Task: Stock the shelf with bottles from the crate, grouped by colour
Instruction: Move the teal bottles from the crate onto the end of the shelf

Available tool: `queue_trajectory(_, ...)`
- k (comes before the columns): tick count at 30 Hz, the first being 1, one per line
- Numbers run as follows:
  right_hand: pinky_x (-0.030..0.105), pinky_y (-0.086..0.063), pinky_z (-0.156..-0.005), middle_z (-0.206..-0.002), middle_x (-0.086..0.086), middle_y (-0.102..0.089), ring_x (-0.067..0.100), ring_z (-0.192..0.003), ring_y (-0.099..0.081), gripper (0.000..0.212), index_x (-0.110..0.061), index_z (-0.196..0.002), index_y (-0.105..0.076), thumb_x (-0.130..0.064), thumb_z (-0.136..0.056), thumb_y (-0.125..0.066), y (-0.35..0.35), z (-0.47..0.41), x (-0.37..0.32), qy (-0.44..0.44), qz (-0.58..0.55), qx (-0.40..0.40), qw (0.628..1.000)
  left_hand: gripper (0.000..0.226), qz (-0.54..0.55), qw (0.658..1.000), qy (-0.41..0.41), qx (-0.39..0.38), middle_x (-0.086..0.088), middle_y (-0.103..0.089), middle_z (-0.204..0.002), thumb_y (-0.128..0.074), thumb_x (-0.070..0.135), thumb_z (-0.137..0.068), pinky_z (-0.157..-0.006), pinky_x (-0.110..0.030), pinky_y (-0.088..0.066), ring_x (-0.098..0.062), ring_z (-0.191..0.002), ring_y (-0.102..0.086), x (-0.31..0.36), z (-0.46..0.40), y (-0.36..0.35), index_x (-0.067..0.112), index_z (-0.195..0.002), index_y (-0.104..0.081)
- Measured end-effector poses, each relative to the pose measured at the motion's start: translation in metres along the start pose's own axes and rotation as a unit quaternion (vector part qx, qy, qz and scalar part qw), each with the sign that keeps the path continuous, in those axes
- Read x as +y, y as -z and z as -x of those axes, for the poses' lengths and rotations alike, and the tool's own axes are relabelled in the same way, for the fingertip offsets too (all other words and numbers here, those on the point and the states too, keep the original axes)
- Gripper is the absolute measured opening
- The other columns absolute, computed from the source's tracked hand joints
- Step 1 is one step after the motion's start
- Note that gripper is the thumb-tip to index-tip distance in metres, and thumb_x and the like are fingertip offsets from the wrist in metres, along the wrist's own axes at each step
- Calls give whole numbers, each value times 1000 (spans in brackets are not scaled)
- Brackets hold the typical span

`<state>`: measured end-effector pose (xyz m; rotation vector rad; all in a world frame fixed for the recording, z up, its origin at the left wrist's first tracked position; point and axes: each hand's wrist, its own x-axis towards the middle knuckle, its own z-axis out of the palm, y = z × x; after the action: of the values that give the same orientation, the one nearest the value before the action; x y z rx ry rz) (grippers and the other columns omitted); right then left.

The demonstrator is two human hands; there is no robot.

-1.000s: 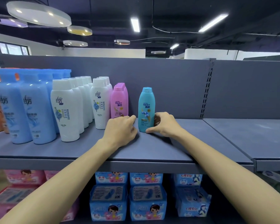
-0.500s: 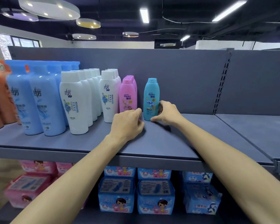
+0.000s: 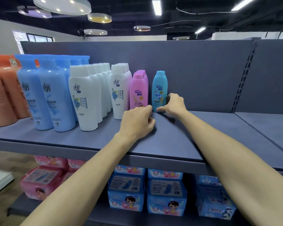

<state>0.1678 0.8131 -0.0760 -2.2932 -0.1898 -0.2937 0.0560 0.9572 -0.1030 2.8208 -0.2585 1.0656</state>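
- Teal Rejoice bottle [image 3: 159, 88] stands upright near the back of the shelf [image 3: 178, 141], just right of the pink Rejoice row [image 3: 138, 92], small gap between. It starts a new colour file, so I want it square w/ the pink front bottle.
- My right hand [image 3: 174, 104] has its grip round the teal bottle's lower right side: thumb lies across the foot at the front, fingers wrap round behind. Low hold on purpose — pushing at the base slides it w/o tipping it; these slim bottles look top-heavy.
- My left hand [image 3: 137, 122] is curled into a loose fist, holding nothing, knuckles resting on the shelf; forefinger tip right at the teal bottle's bottom-left corner, in front of the pink row. It works as a stop so the bottle can't knock into the pinks.
- Colour order L to R so far: orange bottles [image 3: 5, 95], light-blue bottles [image 3: 54, 98], white bottles [image 3: 87, 98], pink, then teal. Hence teal goes at the right end, where the shelf is bare.
- Label faces out, matches neighbours.
- Crate not in view; can't tell how many bottles are left.
- My guess: placement nearly done, only a last nudge, then let go.
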Motion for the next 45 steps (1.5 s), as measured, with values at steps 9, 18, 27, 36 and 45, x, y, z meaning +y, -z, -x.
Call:
queue_trajectory(9, 31, -44, -74, -111, 7, -65, 29, -101, -61, 57, -14, -110, -56, -33, -66, -88, -13, -6, 3, 7, 25, 59, 998, 15, 18, 1000, 9, -6, 1, -64, -78, -51, 30, -81, -68, -41, -49, -28, -78, -58, -2, -1, -2, 16, -86, -52)
queue_trajectory(18, 30, -39, -73, -112, 9, -60, 29, -99, -58, 49, -9, -113, -51, -24, -77, -81, -13, 0, 5, 22, 15, 59, 998, 13, 27, 1000, 8, 1, 2, -64, -76, -53, 28, -81, -67, -39, -49, -27, -76, -57, -2, 0, -2, 16, -85, -52)
queue_trajectory(27, 36, -40, -74, -118, 13, -51, 37, -102, -57, 52, -7, -123, -38, -12, -84, -71, 7, 38, -29, 132, 114, 114, 978, 19, 6, 1000, -4, 1, -2, -65, -82, -52, 31, -83, -64, -37, -45, -31, -79, -57, -1, 1, 1, 15, -92, -50)
queue_trajectory(36, 38, -49, -80, -110, 7, -60, 31, -98, -61, 36, -13, -114, -52, -25, -85, -69, 47, 119, -17, 182, 174, 49, 967, 12, -28, 999, -40, 7, -2, -60, -75, -54, 23, -81, -55, -36, -44, -31, -74, -58, 12, 5, 20, 14, -85, -48)
queue_trajectory(45, 40, -51, -83, -109, 0, -65, 21, -98, -63, 35, -16, -117, -55, -25, -87, -70, 72, 236, 10, 256, 137, 100, 952, 15, -31, 970, -207, 122, 0, -54, -74, -53, 19, -81, -45, -35, -41, -23, -70, -51, 41, 79, 63, 11, -92, -61)
